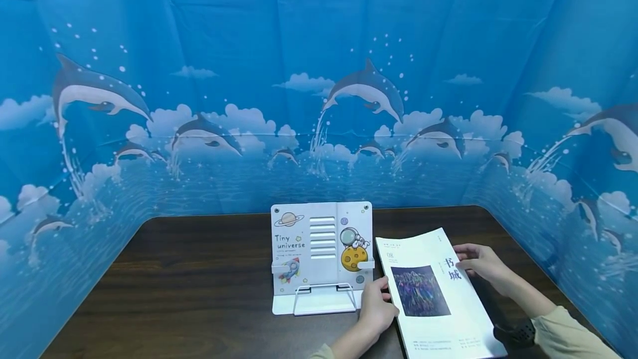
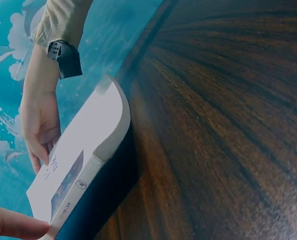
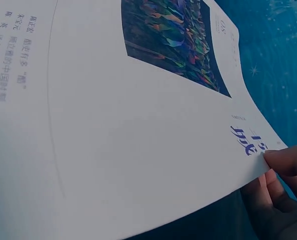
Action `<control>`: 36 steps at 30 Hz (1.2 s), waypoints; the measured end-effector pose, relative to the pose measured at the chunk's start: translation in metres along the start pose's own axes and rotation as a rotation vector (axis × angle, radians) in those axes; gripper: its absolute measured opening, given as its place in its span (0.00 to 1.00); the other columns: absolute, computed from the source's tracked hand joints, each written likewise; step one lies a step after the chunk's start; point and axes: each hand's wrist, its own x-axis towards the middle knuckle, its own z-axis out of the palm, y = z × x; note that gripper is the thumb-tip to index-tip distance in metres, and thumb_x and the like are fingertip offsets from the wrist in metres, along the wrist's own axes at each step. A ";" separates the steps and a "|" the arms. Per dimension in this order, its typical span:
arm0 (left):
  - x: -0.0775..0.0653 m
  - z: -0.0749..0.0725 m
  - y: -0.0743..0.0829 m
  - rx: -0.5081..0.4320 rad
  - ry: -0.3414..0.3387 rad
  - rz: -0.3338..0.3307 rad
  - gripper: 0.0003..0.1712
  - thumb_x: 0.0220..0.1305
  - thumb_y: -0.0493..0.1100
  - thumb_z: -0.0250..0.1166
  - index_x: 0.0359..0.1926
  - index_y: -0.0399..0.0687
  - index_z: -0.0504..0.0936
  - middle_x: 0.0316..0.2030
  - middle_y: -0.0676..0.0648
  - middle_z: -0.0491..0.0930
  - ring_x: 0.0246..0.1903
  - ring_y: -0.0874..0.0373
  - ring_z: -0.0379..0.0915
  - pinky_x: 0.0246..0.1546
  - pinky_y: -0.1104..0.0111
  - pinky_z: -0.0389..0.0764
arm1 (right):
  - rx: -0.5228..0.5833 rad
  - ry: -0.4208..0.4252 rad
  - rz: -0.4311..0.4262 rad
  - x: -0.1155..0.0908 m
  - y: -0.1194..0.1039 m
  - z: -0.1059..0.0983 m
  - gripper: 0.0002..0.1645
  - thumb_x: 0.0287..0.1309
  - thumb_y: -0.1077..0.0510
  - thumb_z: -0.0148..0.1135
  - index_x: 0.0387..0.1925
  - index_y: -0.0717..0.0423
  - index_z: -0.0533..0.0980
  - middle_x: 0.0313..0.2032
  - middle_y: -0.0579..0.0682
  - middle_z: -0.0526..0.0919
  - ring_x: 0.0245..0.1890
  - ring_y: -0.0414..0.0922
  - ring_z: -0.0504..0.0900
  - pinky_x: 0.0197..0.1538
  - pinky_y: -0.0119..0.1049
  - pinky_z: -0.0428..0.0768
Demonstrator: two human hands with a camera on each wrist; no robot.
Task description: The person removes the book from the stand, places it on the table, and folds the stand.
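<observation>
A white magazine (image 1: 423,292) with a dark colourful picture and purple Chinese characters on its cover lies at the right of the table, slightly bowed. My left hand (image 1: 377,306) holds its spine edge; a fingertip presses the spine in the left wrist view, where the other fingers are out of sight. On the opposite edge, my right hand (image 1: 482,265) pinches the magazine near the title, thumb on the cover and fingers underneath in the right wrist view. Just left of the left hand stands a white book stand (image 1: 324,254) with space cartoons, its wire rest folded out in front.
The dark wood table (image 1: 199,276) extends left of the stand. A blue dolphin-print cloth (image 1: 259,98) hangs around the table's back and sides. A black watch (image 1: 518,332) is on the right wrist, below a light sleeve.
</observation>
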 end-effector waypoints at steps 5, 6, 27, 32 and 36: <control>0.001 0.002 -0.002 0.017 0.010 -0.014 0.38 0.27 0.14 0.60 0.50 0.25 0.73 0.37 0.43 0.74 0.30 0.60 0.71 0.24 0.73 0.75 | 0.020 0.010 0.044 -0.001 0.001 0.003 0.31 0.50 0.65 0.59 0.55 0.74 0.63 0.43 0.61 0.77 0.35 0.46 0.78 0.37 0.38 0.76; 0.001 0.002 -0.003 0.019 0.012 -0.017 0.38 0.27 0.15 0.61 0.50 0.25 0.73 0.37 0.43 0.75 0.30 0.60 0.71 0.24 0.73 0.76 | 0.017 0.010 0.038 -0.002 0.001 0.004 0.31 0.49 0.65 0.59 0.55 0.75 0.63 0.43 0.62 0.77 0.35 0.47 0.78 0.37 0.39 0.75; 0.002 0.000 -0.008 0.085 -0.054 0.022 0.34 0.28 0.15 0.61 0.47 0.22 0.74 0.31 0.44 0.75 0.26 0.61 0.67 0.20 0.73 0.73 | -0.011 0.018 0.022 0.000 0.015 0.010 0.32 0.49 0.66 0.60 0.56 0.75 0.63 0.43 0.60 0.76 0.36 0.47 0.75 0.39 0.40 0.77; 0.005 0.001 -0.009 0.102 -0.062 0.027 0.34 0.28 0.15 0.61 0.47 0.22 0.74 0.31 0.44 0.75 0.26 0.61 0.67 0.21 0.73 0.73 | -0.013 0.030 0.035 0.001 0.016 0.012 0.32 0.48 0.66 0.60 0.56 0.76 0.63 0.42 0.61 0.76 0.36 0.47 0.76 0.38 0.39 0.77; 0.005 0.000 -0.010 0.110 -0.067 0.037 0.34 0.29 0.16 0.61 0.47 0.21 0.74 0.33 0.42 0.75 0.26 0.61 0.67 0.21 0.73 0.72 | -0.026 0.031 0.062 0.002 0.018 0.012 0.33 0.48 0.65 0.62 0.56 0.75 0.63 0.43 0.60 0.76 0.36 0.47 0.76 0.39 0.41 0.78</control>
